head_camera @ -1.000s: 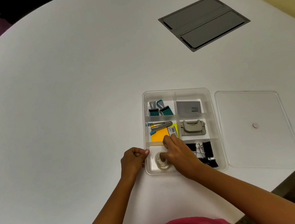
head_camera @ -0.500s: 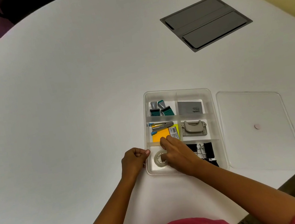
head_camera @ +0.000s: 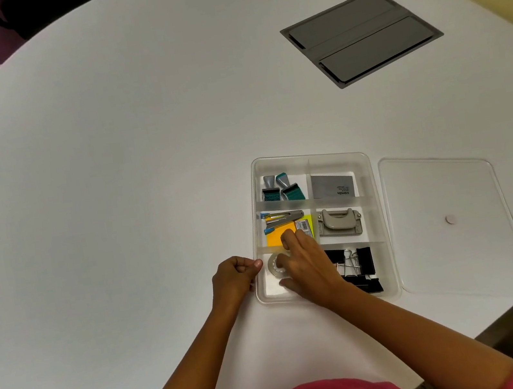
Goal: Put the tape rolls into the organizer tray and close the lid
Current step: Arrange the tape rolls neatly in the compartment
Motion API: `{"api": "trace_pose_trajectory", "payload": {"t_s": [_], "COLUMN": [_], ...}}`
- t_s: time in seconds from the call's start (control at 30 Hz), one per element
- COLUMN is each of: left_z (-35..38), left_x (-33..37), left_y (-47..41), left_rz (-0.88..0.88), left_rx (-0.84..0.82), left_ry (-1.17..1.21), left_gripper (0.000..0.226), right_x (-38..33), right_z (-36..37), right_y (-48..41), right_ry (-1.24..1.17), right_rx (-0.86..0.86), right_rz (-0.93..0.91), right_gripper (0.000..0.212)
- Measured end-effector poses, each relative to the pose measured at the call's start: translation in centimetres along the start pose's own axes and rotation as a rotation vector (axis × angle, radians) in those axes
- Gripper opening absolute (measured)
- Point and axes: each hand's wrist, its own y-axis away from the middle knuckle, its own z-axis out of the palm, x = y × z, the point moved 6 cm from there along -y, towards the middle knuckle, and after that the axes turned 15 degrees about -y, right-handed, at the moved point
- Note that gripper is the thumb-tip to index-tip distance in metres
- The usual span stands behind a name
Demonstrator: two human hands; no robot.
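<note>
A clear tape roll (head_camera: 274, 267) lies in the near-left compartment of the transparent organizer tray (head_camera: 309, 155). My right hand (head_camera: 308, 267) reaches into that compartment, fingers and thumb closed around the roll and covering its right half. My left hand (head_camera: 233, 278) is a fist on the table, its thumb touching the tray's left rim. The clear lid (head_camera: 435, 198) lies flat on the table just right of the tray, off it. Only one roll shows.
Other compartments hold stamps (head_camera: 281, 188), a grey card (head_camera: 331, 185), a stapler on sticky notes (head_camera: 281, 219), a hole punch (head_camera: 339, 222) and black binder clips (head_camera: 357, 265). A grey cable hatch (head_camera: 361, 37) sits far right. The table's edge runs close past the lid.
My right hand has shifted the tape roll a little toward the far side of its compartment. The left fist has stayed at the tray's rim.
</note>
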Motion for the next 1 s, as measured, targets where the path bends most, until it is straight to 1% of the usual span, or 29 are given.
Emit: {"api": "trace_pose_trajectory", "payload": {"t_s": [0.07,0.2,0.27,0.37,0.57,0.7,0.73,0.9,1.0], "left_z": [0.0,-0.1,-0.1,0.0,-0.1,-0.1,-0.1,-0.1,-0.2], "left_x": [0.0,0.0,0.0,-0.1,0.0,0.0,0.0,0.0,0.0], "left_y": [0.0,0.0,0.0,0.0,-0.1,0.0,-0.1,-0.2,-0.1], "left_rz": [0.001,0.003,0.002,-0.003,0.002,-0.003,-0.004,0.000,0.001], "left_rx": [-0.004,0.000,-0.002,-0.002,-0.005,-0.004,-0.008,-0.010,-0.009], "left_ry": [0.006,0.003,0.001,0.009,0.004,-0.016,-0.021,-0.025,-0.025], "left_gripper": [0.020,0.021,0.022,0.025,0.016,0.018,0.018,0.016,0.017], "right_x": [-0.5,-1.4,-1.7,-1.5,-1.2,-0.3,-0.1,0.3,0.4], "right_z": [-0.1,-0.2,-0.2,0.0,-0.3,-0.5,-0.6,-0.9,-0.8], "right_y": [-0.2,-1.1,-1.2,-1.0,-0.6,-0.1,0.1,0.4,0.5], "right_ry": [0.019,0.042,0.048,0.035,0.002,-0.018,-0.021,-0.006,-0.025], "right_rx": [-0.007,0.027,0.041,0.045,0.059,0.046,0.051,0.097,0.070], "right_rz": [0.006,0.031,0.044,0.076,0.118,0.111,0.105,0.087,0.113], "right_gripper": [0.039,0.023,0.020,0.021,0.027,0.043,0.044,0.027,0.036]}}
